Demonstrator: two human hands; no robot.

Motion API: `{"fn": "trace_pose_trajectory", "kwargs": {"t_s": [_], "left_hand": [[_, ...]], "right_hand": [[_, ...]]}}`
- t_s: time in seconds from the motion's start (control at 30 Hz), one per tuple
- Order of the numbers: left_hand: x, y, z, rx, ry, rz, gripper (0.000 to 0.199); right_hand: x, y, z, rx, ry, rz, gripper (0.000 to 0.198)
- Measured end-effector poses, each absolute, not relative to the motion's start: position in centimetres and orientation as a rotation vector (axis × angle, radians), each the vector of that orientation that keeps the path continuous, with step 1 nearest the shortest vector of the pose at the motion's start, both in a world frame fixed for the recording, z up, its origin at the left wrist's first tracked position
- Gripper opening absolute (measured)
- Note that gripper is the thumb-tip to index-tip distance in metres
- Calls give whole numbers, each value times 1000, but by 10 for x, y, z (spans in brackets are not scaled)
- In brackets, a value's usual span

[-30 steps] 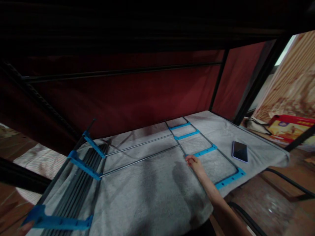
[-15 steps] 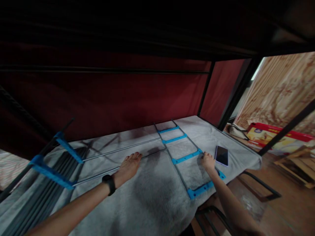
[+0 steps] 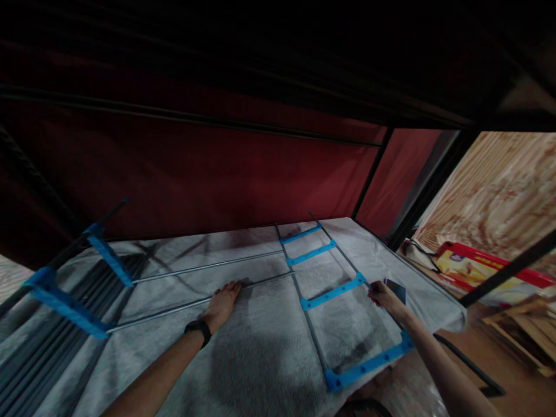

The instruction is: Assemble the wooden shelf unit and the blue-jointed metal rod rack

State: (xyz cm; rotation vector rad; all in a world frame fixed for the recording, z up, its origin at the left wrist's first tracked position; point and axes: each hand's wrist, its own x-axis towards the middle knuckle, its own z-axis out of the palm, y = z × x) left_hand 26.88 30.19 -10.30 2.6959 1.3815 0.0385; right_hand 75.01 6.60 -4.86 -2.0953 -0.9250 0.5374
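Several blue connector bars (image 3: 330, 294) cross between two grey tubes (image 3: 315, 339), making a ladder-like frame on the bed. My right hand (image 3: 383, 294) is closed around the frame's right tube, between the two nearest bars. Two thin metal rods run left from the frame to a second, tilted pair of blue connectors (image 3: 69, 307). My left hand (image 3: 223, 302), wearing a black wristband, is over the nearer metal rod (image 3: 165, 313); its fingers curl over the rod and its palm side is hidden. The farther rod (image 3: 208, 265) lies untouched.
A bundle of grey tubes (image 3: 47, 341) lies at the left on the grey blanket (image 3: 256, 353). Behind my right hand is a partly hidden phone (image 3: 396, 289). Dark bed posts (image 3: 428, 185) and a low overhead deck surround the space. A red and yellow box (image 3: 482, 269) stands at the right.
The view has shifted, and the frame appears lower and nearer. My right hand now covers part of the phone. The left hand is still at the nearer rod.
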Motion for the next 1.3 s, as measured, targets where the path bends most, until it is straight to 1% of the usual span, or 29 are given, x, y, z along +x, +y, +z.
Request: {"fn": "trace_pose_trajectory", "kwargs": {"t_s": [0.1, 0.2, 0.23, 0.3, 0.33, 0.43, 0.53, 0.63, 0.87, 1.03, 1.17, 1.3], "left_hand": [[266, 302, -102, 2679, 1398, 77, 58], [264, 295, -102, 2680, 1376, 110, 61], [263, 292, -102, 2682, 1365, 127, 61], [261, 285, -101, 2689, 1348, 152, 62], [260, 282, -102, 2695, 1338, 156, 63], [255, 273, -103, 2717, 1305, 114, 63], [250, 265, -104, 2731, 1294, 79, 62], [247, 257, -103, 2724, 1294, 91, 59], [245, 248, -93, 2731, 1261, 151, 62], [245, 250, -94, 2698, 1254, 173, 59], [243, 252, -102, 2685, 1259, 213, 60], [243, 254, -111, 2733, 1242, 209, 59]], "right_hand": [[739, 49, -4, -1941, -862, 656, 24], [707, 28, 43, -1763, -879, 902, 45], [694, 21, 56, -1740, -884, 936, 48], [665, 6, 77, -1691, -872, 1011, 47], [651, -1, 85, -1658, -843, 1039, 47], [615, -23, 97, -1584, -713, 1126, 55], [589, -43, 97, -1530, -593, 1135, 61], [571, -59, 90, -1466, -508, 1110, 63], [541, -64, 76, -1302, -455, 1185, 50], [537, -56, 66, -1352, -538, 1104, 42], [558, -43, 47, -1531, -661, 984, 49], [580, -16, 18, -1641, -778, 794, 57]]}}
